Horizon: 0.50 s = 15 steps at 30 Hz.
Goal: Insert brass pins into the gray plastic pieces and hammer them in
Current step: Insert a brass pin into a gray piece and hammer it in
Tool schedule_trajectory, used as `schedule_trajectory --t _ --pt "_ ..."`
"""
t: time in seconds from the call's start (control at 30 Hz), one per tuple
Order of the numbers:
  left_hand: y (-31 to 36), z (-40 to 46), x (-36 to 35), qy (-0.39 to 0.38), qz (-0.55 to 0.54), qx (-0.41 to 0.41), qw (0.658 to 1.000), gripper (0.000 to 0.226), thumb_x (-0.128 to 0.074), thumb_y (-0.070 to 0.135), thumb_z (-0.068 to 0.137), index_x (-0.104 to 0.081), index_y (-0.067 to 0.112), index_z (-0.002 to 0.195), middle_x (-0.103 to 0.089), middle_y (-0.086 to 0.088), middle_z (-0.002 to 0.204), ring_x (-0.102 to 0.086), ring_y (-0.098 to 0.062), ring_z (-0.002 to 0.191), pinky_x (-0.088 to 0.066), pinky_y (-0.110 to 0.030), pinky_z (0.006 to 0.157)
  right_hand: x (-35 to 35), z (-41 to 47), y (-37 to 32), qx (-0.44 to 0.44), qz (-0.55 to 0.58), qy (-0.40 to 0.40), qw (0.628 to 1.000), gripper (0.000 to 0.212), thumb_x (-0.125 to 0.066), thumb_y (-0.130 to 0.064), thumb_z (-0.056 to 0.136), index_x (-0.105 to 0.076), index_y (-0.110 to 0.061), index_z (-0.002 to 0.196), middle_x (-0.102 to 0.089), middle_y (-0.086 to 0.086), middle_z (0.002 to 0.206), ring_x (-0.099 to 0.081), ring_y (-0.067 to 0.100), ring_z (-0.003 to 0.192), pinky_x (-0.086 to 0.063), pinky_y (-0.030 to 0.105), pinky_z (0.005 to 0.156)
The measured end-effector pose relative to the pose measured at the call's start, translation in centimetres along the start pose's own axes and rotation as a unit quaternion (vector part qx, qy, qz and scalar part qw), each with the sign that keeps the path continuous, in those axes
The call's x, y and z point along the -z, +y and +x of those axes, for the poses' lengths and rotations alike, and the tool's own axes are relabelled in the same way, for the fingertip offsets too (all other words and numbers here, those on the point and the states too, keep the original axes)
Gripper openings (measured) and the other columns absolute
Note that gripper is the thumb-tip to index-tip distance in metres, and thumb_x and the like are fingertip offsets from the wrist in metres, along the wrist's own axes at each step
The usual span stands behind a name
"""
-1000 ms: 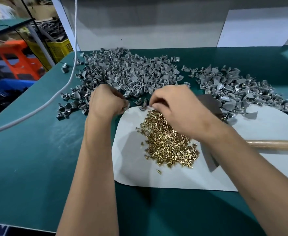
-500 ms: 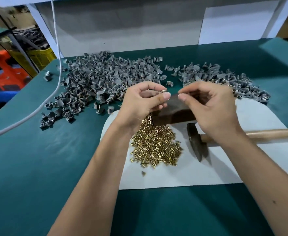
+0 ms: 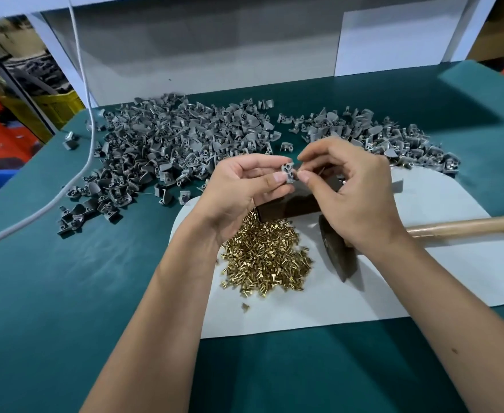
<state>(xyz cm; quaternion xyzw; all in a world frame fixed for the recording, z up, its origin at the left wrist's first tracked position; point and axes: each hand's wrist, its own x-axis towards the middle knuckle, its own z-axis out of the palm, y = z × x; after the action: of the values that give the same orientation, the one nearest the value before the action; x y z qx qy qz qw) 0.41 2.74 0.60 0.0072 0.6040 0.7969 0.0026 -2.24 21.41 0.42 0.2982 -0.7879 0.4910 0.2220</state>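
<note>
My left hand point(image 3: 238, 192) pinches one gray plastic piece point(image 3: 288, 172) between thumb and fingers, raised above the table. My right hand point(image 3: 349, 192) meets it from the right, thumb and forefinger pinched at the piece's edge; any brass pin between them is hidden. Below the hands lies a heap of brass pins point(image 3: 262, 257) on a white sheet point(image 3: 304, 317). A dark metal block point(image 3: 289, 204) sits under the hands. A hammer point(image 3: 337, 257) with a wooden handle point(image 3: 468, 226) lies to the right. Gray pieces are heaped at the back left point(image 3: 170, 144) and back right point(image 3: 378, 135).
The table is covered in green felt point(image 3: 66, 293). A white cable point(image 3: 74, 180) hangs down and runs across the left side. A white wall panel point(image 3: 215, 55) closes the back. Yellow and orange crates point(image 3: 21, 120) stand beyond the left edge.
Both hands rose from the piles and came together in front of me. The left now holds a gray piece, and the right hand's pinched fingers have moved against it.
</note>
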Motion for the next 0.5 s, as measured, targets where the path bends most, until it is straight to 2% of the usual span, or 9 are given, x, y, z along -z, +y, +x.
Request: schedule_trajectory --t 0.33,0.5 --pt "-0.06 -0.11 -0.62 0.005 -0.001 -0.004 1.0 0.025 -0.067 -0.013 0.084 -0.072 -0.003 0.107 -0.077 -0.019 0.094 -0.076 -0.025 0.084 -0.061 -0.024 0.072 -0.03 0.02 0.07 0.014 -0.028 -0.007 0.999 0.019 -0.077 -0.005 0.085 -0.07 -0.015 0.099 -0.072 -0.008 0.088 -0.069 0.005 0.089 -0.055 0.023 0.084" --pt "-0.08 -0.16 -0.77 0.011 0.003 -0.011 1.0 0.024 -0.067 -0.015 0.083 -0.072 -0.005 0.105 -0.076 -0.019 0.09 -0.076 -0.026 0.079 -0.062 -0.025 0.071 -0.17 -0.05 -0.02 0.027 -0.037 -0.013 0.999 0.02 -0.075 -0.002 0.084 -0.068 -0.016 0.096 -0.068 -0.008 0.085 -0.067 0.006 0.085 -0.055 0.022 0.076"
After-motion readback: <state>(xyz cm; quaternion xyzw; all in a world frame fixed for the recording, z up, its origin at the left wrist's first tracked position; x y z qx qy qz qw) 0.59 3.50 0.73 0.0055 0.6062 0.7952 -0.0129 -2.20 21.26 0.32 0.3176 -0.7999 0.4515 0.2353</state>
